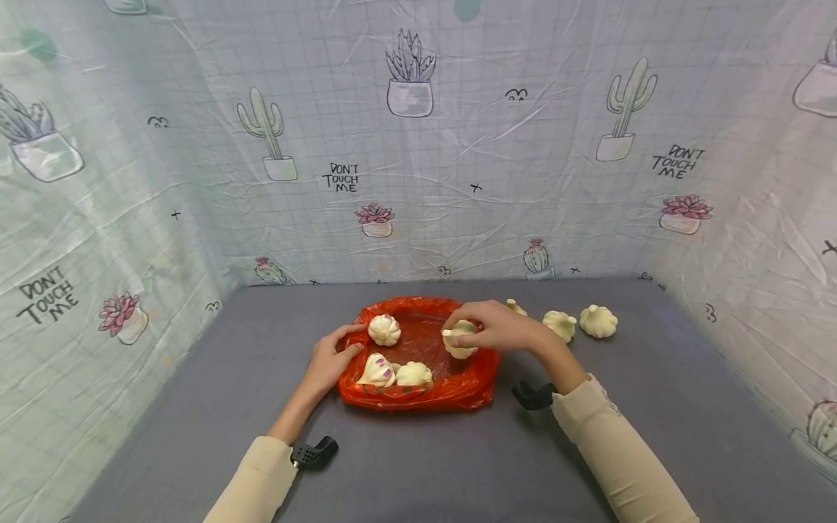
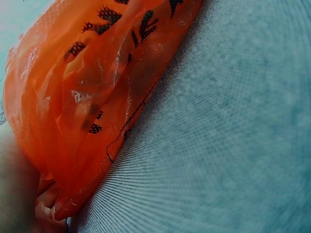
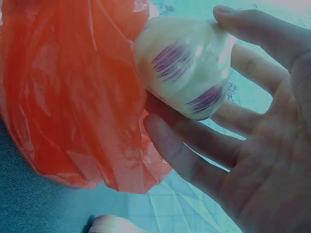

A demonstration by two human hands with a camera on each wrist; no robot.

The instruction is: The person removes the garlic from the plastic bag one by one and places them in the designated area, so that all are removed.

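Note:
A red plastic bag (image 1: 418, 396) lies with its mouth spread wide on the table. Several garlic bulbs sit inside: a garlic bulb (image 1: 384, 330) at the back left, a purple-streaked bulb (image 1: 377, 370) at the front left and a paler bulb (image 1: 413, 373) beside it. My left hand (image 1: 327, 361) grips the bag's left edge between thumb and fingers; in the left wrist view, red plastic partly hides its fingertips. Over the bag's right part, my right hand (image 1: 500, 326) holds another garlic bulb (image 3: 187, 65) between thumb and fingers, its purple streaks plain in the right wrist view.
To the right of the bag, on the grey table (image 1: 425, 465), lie a garlic bulb (image 1: 560, 325), a second bulb (image 1: 598, 321) farther right and one partly hidden bulb (image 1: 516, 307) behind my right hand. A patterned cloth (image 1: 418, 160) hangs around the back and sides.

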